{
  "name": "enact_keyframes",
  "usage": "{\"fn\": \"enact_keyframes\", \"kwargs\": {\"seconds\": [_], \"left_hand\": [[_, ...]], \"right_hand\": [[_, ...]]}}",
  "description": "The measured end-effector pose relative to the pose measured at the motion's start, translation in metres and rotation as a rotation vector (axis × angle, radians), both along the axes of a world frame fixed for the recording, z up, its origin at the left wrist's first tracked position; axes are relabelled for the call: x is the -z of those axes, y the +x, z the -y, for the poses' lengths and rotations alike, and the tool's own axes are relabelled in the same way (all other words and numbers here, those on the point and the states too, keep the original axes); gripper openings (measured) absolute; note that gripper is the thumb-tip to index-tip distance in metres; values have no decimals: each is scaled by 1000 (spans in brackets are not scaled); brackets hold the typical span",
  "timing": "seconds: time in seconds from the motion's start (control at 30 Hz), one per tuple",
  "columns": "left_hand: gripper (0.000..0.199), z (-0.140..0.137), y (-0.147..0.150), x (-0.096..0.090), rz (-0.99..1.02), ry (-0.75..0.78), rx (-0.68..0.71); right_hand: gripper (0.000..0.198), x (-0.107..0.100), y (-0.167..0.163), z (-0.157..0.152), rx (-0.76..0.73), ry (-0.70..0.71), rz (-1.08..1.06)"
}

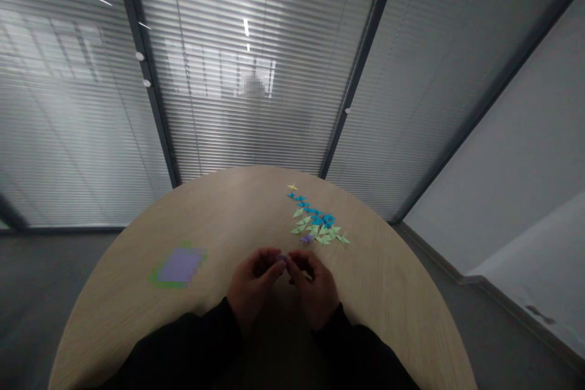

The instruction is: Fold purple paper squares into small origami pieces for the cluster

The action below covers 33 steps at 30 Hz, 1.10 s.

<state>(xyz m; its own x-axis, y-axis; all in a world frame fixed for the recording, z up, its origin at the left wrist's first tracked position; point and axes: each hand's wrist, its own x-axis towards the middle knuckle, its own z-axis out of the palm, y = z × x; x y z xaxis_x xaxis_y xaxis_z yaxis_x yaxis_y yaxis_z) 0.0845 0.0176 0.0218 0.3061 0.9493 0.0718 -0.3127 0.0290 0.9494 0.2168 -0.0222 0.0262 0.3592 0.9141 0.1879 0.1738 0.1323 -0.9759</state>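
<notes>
A small purple paper piece (pixel 282 258) sits pinched between both grips, left hand (pixel 250 287) and right hand (pixel 314 288), near the bench's (pixel 219 207) near edge. Many folded blue and green pieces (pixel 316 221) already lie toward its far right edge; this one looks unfinished.

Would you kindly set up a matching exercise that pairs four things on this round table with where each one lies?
Things:
1. small purple folded paper piece
2. yellow folded paper star
3. blue folded paper pieces
4. blurred purple and green patch

Places:
A. farthest along the pale wooden round table
B. pinched between left hand and right hand
C. left of both hands
D. between the star and the pale green folded paper pieces

Pairs: 1-B, 2-A, 3-D, 4-C
</notes>
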Motion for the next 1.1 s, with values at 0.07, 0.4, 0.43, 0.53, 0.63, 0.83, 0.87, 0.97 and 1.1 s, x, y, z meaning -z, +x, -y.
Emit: {"fn": "enact_keyframes", "kwargs": {"seconds": [0.07, 0.4, 0.43, 0.53, 0.63, 0.83, 0.87, 0.97, 1.1], "left_hand": [[37, 0, -1, -1, -13, 28, 10], [37, -3, 0, 2, -73, 82, -62], [39, -3, 1, 3, -69, 76, -71], [40, -2, 2, 5, -82, 95, -75], [35, -2, 2, 4, -114, 116, -70], [40, -3, -2, 4, -87, 8, 50], [40, -4, -2, 4, -73, 0, 64], [38, -4, -2, 5, -33, 6, 58], [31, -4, -3, 4, -43, 48, 21]], "right_hand": [[35, -2, 2, 0, -11, 0, 16], [25, -4, 10, -1, -63, -57, 136], [24, -4, 9, -1, -59, -44, 153], [26, -5, 7, 0, -53, -15, 146], [29, -6, 4, 0, -35, -36, 83], [35, -9, 1, 1, -27, -7, -15], [35, -9, 0, 2, -47, -3, -31], [37, -9, -1, 2, -96, -12, -93], [38, -7, -1, 1, -101, -34, -179]]}}
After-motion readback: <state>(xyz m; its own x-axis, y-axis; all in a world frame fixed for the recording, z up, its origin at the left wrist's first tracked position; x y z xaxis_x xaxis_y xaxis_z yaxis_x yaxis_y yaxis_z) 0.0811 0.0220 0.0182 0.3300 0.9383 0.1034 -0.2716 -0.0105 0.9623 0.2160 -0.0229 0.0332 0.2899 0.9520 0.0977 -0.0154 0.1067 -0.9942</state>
